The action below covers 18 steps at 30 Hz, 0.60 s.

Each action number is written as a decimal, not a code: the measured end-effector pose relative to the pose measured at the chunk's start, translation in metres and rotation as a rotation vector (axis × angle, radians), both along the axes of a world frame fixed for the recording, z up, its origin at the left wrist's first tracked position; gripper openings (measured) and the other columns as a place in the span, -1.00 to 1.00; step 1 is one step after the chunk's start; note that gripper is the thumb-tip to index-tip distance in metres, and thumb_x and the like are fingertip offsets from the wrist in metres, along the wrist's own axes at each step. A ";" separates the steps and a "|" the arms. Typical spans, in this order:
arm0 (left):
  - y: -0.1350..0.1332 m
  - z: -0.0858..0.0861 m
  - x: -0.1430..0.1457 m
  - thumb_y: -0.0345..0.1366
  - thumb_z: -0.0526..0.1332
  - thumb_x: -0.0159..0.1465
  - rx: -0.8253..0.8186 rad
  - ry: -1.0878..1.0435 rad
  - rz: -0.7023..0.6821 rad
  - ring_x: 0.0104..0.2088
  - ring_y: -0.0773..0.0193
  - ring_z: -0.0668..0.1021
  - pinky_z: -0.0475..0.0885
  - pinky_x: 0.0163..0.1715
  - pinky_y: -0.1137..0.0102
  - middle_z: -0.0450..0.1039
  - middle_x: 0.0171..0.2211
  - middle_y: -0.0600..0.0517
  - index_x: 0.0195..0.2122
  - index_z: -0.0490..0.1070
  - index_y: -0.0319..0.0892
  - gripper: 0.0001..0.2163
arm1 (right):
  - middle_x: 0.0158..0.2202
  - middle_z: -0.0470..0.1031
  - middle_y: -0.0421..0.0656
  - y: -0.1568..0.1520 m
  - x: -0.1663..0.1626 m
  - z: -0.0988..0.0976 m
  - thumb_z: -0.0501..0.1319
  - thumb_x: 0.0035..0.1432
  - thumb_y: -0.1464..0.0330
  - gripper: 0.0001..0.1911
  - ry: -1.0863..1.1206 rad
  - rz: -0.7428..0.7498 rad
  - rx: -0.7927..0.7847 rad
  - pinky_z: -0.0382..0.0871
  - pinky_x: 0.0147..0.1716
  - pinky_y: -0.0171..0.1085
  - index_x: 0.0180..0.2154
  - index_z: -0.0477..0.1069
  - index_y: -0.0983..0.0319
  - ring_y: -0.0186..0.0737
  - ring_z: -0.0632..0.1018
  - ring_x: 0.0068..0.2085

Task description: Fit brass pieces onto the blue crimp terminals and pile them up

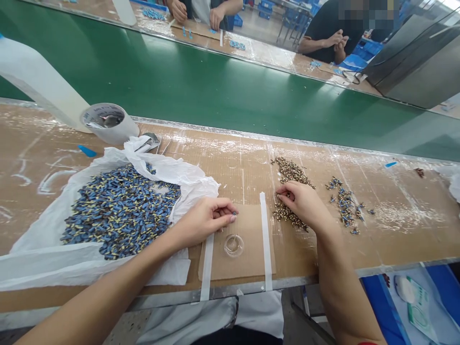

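Observation:
My left hand (212, 216) is above the taped cardboard pad (247, 263), thumb and forefinger pinched on a small blue part (234, 213). Just below it on the pad stands a small clear round dish (234, 245). To the left, a heap of small blue, yellow and dark parts (122, 211) lies on white wrapping sheet (201, 179). My right hand (298, 200) reaches into a pile of small brass-coloured parts (291, 170), its fingers closed together at the pile's edge. Whether a part is between those fingertips is hidden. Farther right lies a loose group of blue-and-brass pieces (345, 206).
A tape roll (109, 123) with things inside stands at the back left beside a curved white piece (39, 76). Tweezers (166, 146) lie nearby. A green conveyor belt (215, 91) runs behind the table. Two people work across it. Blue bins (381, 306) stand below right.

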<state>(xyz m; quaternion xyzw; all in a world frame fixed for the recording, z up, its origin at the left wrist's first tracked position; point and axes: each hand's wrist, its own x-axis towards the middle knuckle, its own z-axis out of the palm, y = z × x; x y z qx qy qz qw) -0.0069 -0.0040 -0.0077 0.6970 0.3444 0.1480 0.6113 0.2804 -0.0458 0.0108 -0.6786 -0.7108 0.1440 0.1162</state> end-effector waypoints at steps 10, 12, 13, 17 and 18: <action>-0.003 0.002 0.003 -0.26 0.22 0.23 -0.063 0.009 0.045 -0.44 0.36 0.49 0.41 -0.44 0.48 0.48 -0.43 0.02 -0.20 0.50 -0.27 -0.80 | -0.28 0.50 -0.11 0.009 -0.011 -0.013 0.11 0.23 0.41 -0.87 0.036 0.012 0.196 0.34 -0.29 -0.23 -0.28 0.44 0.23 -0.17 0.51 -0.30; -0.004 0.001 0.003 -0.25 0.21 0.24 -0.048 0.019 0.059 -0.45 0.35 0.50 0.42 -0.43 0.47 0.49 -0.42 0.00 -0.18 0.50 -0.27 -0.78 | -0.35 0.52 -0.14 0.008 -0.018 -0.011 0.14 0.21 0.41 -0.88 0.180 0.006 0.155 0.35 -0.32 -0.24 -0.28 0.46 0.23 -0.20 0.51 -0.35; -0.004 0.001 0.003 -0.26 0.20 0.24 -0.019 0.024 0.060 -0.46 0.36 0.49 0.41 -0.45 0.48 0.49 -0.44 0.01 -0.19 0.51 -0.27 -0.79 | -0.37 0.52 -0.15 0.006 -0.023 -0.009 0.15 0.21 0.40 -0.88 0.271 0.011 0.118 0.35 -0.35 -0.26 -0.28 0.46 0.23 -0.22 0.51 -0.37; -0.004 0.005 0.005 -0.31 0.20 0.24 0.184 0.039 0.042 -0.50 0.40 0.44 0.32 -0.49 0.52 0.44 -0.51 0.06 -0.27 0.52 -0.26 -0.85 | -0.34 0.54 -0.13 -0.003 -0.048 -0.002 0.18 0.21 0.34 -0.87 0.631 0.071 -0.038 0.41 -0.35 -0.28 -0.25 0.46 0.24 -0.24 0.53 -0.35; -0.004 0.006 0.005 -0.33 0.19 0.25 0.222 0.036 0.037 -0.50 0.40 0.43 0.31 -0.49 0.52 0.44 -0.51 0.07 -0.29 0.51 -0.26 -0.86 | -0.32 0.55 -0.12 -0.005 -0.053 -0.002 0.19 0.21 0.32 -0.87 0.701 0.085 -0.068 0.42 -0.32 -0.27 -0.24 0.46 0.23 -0.23 0.54 -0.32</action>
